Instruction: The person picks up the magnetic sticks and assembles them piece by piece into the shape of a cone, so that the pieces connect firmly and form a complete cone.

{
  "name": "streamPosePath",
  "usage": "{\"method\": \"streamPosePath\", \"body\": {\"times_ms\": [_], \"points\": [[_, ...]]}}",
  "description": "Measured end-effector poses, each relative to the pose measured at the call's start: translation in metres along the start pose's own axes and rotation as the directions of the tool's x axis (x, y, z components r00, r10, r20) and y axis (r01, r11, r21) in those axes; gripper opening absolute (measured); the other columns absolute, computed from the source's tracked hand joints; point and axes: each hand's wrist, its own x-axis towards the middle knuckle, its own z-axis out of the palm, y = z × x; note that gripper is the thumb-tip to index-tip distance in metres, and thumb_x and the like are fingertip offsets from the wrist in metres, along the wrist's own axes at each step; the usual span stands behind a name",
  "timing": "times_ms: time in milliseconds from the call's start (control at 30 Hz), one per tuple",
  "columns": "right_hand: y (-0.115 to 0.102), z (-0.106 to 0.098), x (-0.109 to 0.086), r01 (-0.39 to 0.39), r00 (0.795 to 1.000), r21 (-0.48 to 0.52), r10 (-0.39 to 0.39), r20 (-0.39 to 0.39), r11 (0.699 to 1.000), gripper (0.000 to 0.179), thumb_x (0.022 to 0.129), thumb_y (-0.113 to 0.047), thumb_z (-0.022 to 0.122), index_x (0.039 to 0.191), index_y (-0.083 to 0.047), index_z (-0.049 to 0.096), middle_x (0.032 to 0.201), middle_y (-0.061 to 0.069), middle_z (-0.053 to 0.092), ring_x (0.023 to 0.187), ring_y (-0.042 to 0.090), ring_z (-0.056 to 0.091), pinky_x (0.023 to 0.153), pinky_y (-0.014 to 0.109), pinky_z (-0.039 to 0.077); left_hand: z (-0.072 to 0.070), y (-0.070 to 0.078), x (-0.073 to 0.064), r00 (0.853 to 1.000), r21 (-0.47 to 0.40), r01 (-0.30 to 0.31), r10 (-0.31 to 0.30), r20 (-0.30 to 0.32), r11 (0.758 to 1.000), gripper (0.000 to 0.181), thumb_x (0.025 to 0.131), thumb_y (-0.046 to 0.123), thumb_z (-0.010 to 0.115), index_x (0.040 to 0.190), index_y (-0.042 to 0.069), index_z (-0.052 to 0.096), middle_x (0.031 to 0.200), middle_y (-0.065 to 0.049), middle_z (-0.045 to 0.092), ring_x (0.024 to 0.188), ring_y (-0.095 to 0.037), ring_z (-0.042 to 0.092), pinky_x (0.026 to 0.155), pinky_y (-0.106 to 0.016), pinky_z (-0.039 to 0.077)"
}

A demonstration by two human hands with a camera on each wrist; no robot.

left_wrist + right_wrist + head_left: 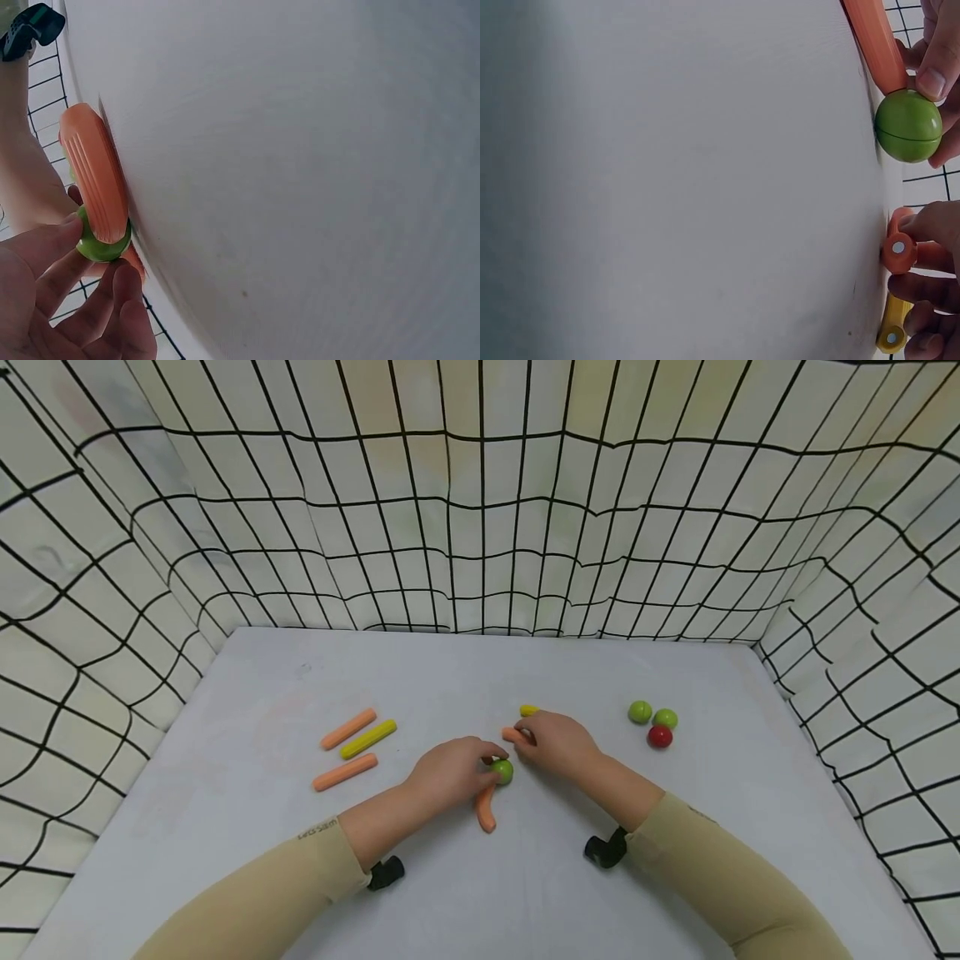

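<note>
My left hand (pixel 452 770) pinches a glossy green ball (pixel 503 771) between thumb and fingers, near the middle of the table. A curved, grooved orange piece (pixel 486 812) extends from the ball toward me; its end meets the ball in the left wrist view. To the right, my right hand (pixel 558 742) pinches an orange stick (pixel 514 736), which has a pale round spot on its end in the right wrist view. Beyond that hand, partly hidden by it, lies a yellow stick (pixel 528 711); in the right wrist view the yellow stick (pixel 892 330) is beside the curled lower fingers.
Left on the white table (pixel 480 893) lie two orange sticks (pixel 348 729) with a yellow stick (pixel 368 739) between them. Two green balls (pixel 641 712) and a red ball (pixel 660 737) sit together at the right. Black netting (pixel 480 510) borders the table's back and sides.
</note>
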Motion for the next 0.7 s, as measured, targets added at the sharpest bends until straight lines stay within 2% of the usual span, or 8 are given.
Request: {"method": "streamPosePath", "body": {"times_ms": [100,300,433,700], "points": [[0.001,-0.001,-0.003,0.018,1.000,-0.006,-0.018,-0.010,1.000,0.023,0.098,-0.037,0.063,0.093,-0.017,0.073,0.075,-0.006,0.063,0.073,0.014,0.060,0.066,0.032,0.045,0.001,0.000,0.000,1.000,0.004,0.007,-0.007,-0.001,1.000,0.032,0.092,0.030,0.071,0.123,0.023,0.071,0.114,0.001,0.069,0.110,-0.018,0.062,0.087,-0.038,0.050],[0.003,-0.003,-0.012,0.020,0.999,-0.035,-0.021,-0.027,0.999,0.026,0.097,-0.040,0.064,0.095,-0.016,0.073,0.071,-0.005,0.054,0.067,0.014,0.049,0.065,0.032,0.043,0.002,0.001,-0.001,1.000,0.009,0.009,-0.008,-0.013,1.000,0.032,0.092,0.031,0.071,0.123,0.022,0.071,0.114,0.001,0.069,0.111,-0.018,0.062,0.088,-0.039,0.050],[0.003,-0.005,-0.020,0.021,1.000,-0.060,-0.022,-0.018,0.998,0.026,0.096,-0.038,0.066,0.105,-0.015,0.075,0.079,-0.005,0.061,0.071,0.012,0.052,0.068,0.032,0.047,0.001,0.001,-0.001,1.000,0.004,0.003,-0.003,-0.020,1.000,0.032,0.092,0.031,0.072,0.123,0.021,0.071,0.113,0.001,0.069,0.111,-0.018,0.062,0.088,-0.039,0.050],[0.002,-0.009,-0.037,0.036,0.999,-0.077,-0.037,-0.003,0.996,0.022,0.093,-0.029,0.071,0.109,-0.015,0.075,0.089,-0.002,0.067,0.077,0.012,0.059,0.072,0.032,0.052,0.001,0.002,-0.001,1.000,0.009,0.003,-0.003,-0.021,1.000,0.031,0.092,0.031,0.071,0.122,0.022,0.071,0.113,0.001,0.069,0.110,-0.018,0.062,0.087,-0.038,0.050]]}}
